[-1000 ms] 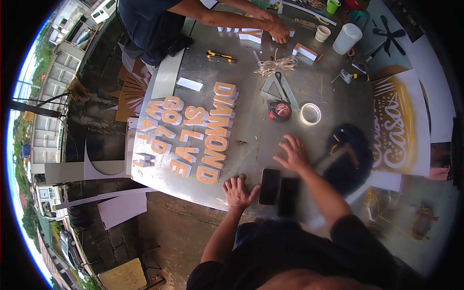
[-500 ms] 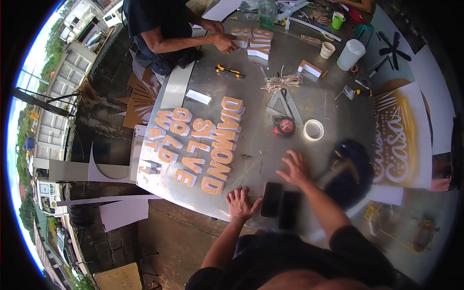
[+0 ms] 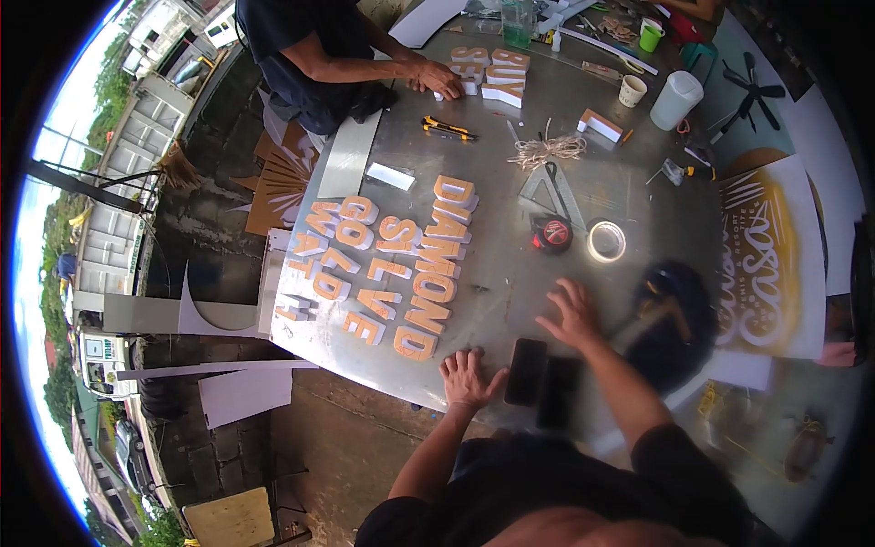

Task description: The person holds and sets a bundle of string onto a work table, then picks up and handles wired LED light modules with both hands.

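My left hand (image 3: 468, 379) rests flat near the table's front edge, fingers spread, holding nothing. Beside its thumb lies a dark smartphone (image 3: 526, 372), with a second dark phone (image 3: 555, 392) next to it. Beyond the phones, my right hand (image 3: 572, 314) lies on the metal tabletop (image 3: 497, 310) with fingers apart and nothing in them. Rows of block letters with tan faces and white sides spell DIAMOND (image 3: 437, 269), SILVE (image 3: 378, 281) and GOLD (image 3: 344, 244) to the left. Farther from my right hand are a tape measure (image 3: 551, 233) and a roll of tape (image 3: 606, 242).
Across the table, a co-worker's hands (image 3: 437, 78) touch letters near BUY (image 3: 506, 77). A yellow-black utility knife (image 3: 448, 129), a bundle of twine (image 3: 549, 150), a set square (image 3: 553, 196), a white jug (image 3: 676, 100) and a dark cap (image 3: 670, 319) lie around.
The whole view has shifted slightly to the right. The co-worker's hands have moved a little among the far letters. My two hands stay flat in their places on the table.
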Available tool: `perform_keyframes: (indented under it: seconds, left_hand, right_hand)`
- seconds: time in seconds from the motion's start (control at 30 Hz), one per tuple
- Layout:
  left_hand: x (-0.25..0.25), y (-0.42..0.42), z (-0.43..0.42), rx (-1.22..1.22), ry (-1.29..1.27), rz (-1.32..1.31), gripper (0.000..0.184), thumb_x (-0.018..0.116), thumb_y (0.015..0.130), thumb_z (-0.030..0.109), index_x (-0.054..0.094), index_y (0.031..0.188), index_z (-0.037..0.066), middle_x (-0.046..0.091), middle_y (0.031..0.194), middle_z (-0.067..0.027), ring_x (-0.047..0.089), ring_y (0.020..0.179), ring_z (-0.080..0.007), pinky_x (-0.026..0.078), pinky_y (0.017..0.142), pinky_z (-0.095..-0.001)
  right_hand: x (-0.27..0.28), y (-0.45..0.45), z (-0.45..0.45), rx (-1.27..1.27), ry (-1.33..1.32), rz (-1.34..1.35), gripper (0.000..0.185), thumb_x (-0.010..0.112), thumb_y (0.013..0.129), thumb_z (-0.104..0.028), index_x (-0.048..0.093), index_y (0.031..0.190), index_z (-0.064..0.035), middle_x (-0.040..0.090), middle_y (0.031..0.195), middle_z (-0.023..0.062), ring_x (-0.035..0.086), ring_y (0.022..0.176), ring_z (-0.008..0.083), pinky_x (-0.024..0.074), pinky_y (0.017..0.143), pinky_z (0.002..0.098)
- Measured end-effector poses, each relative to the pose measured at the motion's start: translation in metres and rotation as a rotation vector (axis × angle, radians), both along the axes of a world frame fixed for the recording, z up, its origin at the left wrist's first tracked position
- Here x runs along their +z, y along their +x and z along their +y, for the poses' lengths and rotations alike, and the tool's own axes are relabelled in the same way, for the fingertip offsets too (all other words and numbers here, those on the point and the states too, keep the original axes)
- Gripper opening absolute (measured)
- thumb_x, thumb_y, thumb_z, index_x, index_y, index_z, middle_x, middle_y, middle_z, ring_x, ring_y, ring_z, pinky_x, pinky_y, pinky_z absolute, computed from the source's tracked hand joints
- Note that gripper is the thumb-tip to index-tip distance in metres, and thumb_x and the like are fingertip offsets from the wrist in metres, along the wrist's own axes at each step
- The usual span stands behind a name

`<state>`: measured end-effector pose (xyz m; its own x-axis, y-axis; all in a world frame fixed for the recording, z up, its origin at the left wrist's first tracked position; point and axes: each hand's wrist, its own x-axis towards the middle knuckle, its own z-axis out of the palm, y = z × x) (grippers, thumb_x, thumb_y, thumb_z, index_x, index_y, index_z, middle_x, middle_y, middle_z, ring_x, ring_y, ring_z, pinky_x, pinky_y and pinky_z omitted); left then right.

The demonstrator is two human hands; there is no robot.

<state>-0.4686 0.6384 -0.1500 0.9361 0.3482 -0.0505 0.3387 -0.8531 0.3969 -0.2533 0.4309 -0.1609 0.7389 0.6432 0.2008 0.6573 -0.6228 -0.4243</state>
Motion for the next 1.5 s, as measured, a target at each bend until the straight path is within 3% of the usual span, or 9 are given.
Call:
perform_keyframes:
  seconds: [0.73, 0.8, 1.23, 1.3, 1.5]
  left_hand:
    - [-0.0039, 0.0002, -0.0009, -0.01, 0.043, -0.009, 0.075, 0.066, 0.082, 0.072, 0.059, 0.123, 0.009, 0.054, 0.116, -0.0143, 0.048, 0.113, -0.0363, 0.031, 0.104, -0.0515]
    - [-0.0039, -0.0003, -0.0003, -0.011, 0.041, -0.004, 0.075, 0.066, 0.082, 0.072, 0.06, 0.122, 0.008, 0.055, 0.115, -0.0144, 0.048, 0.112, -0.0364, 0.031, 0.104, -0.0515]
    - [-0.004, 0.0, -0.0012, -0.005, 0.05, 0.005, 0.074, 0.065, 0.083, 0.072, 0.058, 0.124, 0.011, 0.054, 0.115, -0.0135, 0.049, 0.112, -0.0362, 0.031, 0.104, -0.0514]
    - [-0.003, 0.0002, -0.001, 0.0, 0.056, -0.001, 0.071, 0.065, 0.083, 0.071, 0.058, 0.124, 0.014, 0.054, 0.115, -0.0126, 0.049, 0.111, -0.0359, 0.032, 0.104, -0.0519]
    - [-0.0006, 0.0007, -0.0008, 0.012, 0.019, 0.028, 0.072, 0.066, 0.083, 0.07, 0.057, 0.126, 0.014, 0.054, 0.116, -0.0126, 0.048, 0.114, -0.0361, 0.031, 0.106, -0.0518]
  right_hand:
    - [-0.0016, 0.0013, -0.0018, 0.0, -0.018, -0.035, 0.057, 0.072, 0.085, -0.059, 0.064, 0.117, -0.0123, 0.048, 0.139, 0.0132, 0.045, 0.133, 0.0364, 0.038, 0.111, 0.0497]
    - [0.0011, 0.0008, -0.0021, 0.017, 0.006, -0.057, 0.056, 0.081, 0.082, -0.049, 0.065, 0.118, -0.0096, 0.051, 0.139, 0.015, 0.049, 0.129, 0.0379, 0.0415, 0.107, 0.0502]
    - [-0.0012, 0.0009, -0.0017, 0.018, 0.004, -0.074, 0.056, 0.08, 0.082, -0.05, 0.064, 0.118, -0.0107, 0.05, 0.139, 0.0145, 0.048, 0.131, 0.0379, 0.041, 0.107, 0.0506]
    - [-0.0019, 0.0014, -0.0017, 0.012, -0.013, -0.056, 0.057, 0.073, 0.085, -0.058, 0.064, 0.116, -0.0115, 0.048, 0.138, 0.0134, 0.046, 0.132, 0.0361, 0.0381, 0.111, 0.0496]
    - [0.0018, 0.0009, -0.0006, 0.012, -0.013, -0.054, 0.056, 0.074, 0.084, -0.056, 0.063, 0.116, -0.0114, 0.049, 0.137, 0.0128, 0.046, 0.131, 0.0356, 0.0382, 0.109, 0.0495]
